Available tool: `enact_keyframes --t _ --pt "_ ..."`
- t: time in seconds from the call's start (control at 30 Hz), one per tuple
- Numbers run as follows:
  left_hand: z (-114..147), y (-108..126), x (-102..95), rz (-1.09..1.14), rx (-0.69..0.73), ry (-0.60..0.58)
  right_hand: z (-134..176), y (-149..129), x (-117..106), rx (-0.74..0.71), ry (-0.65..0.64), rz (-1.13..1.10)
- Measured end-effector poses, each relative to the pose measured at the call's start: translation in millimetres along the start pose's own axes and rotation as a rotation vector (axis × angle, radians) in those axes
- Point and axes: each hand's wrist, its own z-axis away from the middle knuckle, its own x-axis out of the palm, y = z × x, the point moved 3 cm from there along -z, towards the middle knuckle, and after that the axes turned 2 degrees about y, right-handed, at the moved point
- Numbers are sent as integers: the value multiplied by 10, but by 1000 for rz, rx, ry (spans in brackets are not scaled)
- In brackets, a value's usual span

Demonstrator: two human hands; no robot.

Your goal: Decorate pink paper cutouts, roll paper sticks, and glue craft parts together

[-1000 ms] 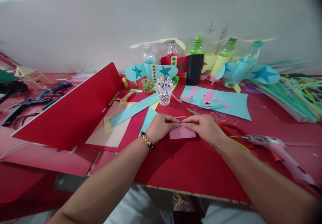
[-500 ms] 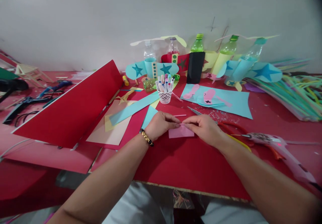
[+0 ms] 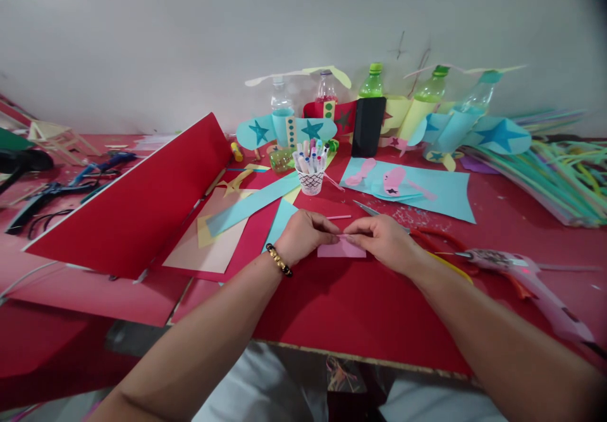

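A small piece of pink paper [image 3: 341, 249] lies over the red board [image 3: 341, 314], its top edge between my hands. My left hand [image 3: 303, 235] is closed, thumb and fingers pinching that edge from the left. From the right, my right hand [image 3: 379, 240] pinches the same edge, with its fingertips close to the left ones. What the fingertips cover along the edge is hidden. Just beyond the hands lies a thin pink stick [image 3: 339, 217]. Scissors with orange handles [image 3: 439, 237] rest beside my right hand, blades pointing away to the left.
A pink glue gun [image 3: 526, 270] lies at the right. A patterned cup of markers [image 3: 311, 183] stands behind the hands. Bottle planes with a blue star wing [image 3: 505, 137] line the wall. Blue paper [image 3: 450, 194] holds pink cut-outs. A red panel [image 3: 142, 200] leans up at the left.
Both hands stay at the pink paper's top edge. The paper's near edge has shifted up slightly, and my fingers have moved a little along the edge.
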Motion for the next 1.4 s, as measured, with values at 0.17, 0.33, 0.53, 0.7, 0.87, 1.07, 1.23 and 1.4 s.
enact_keyframes --t 0.17,0.33,0.53,0.7,0.87,1.07,1.23,1.4 --pt "10 36 10 -151 74 -27 12 -29 -10 1 11 54" --pt "19 55 -9 -278 112 4 20 -41 -12 -22 -6 77" --pt "26 77 -23 -269 106 25 15 -45 -20 -7 -77 73" --pt "26 79 -12 -251 80 -3 31 -79 -21 -26 -52 117" --pt "22 54 -3 -140 63 -49 34 -79 -10 -18 -23 97" --pt "27 69 -7 -91 70 -64 28 -73 -12 -19 -28 80" --pt "20 71 11 -180 116 -38 33 -86 7 -58 -69 147" --pt "19 55 25 -223 155 -37 31 -105 4 -50 -38 194"
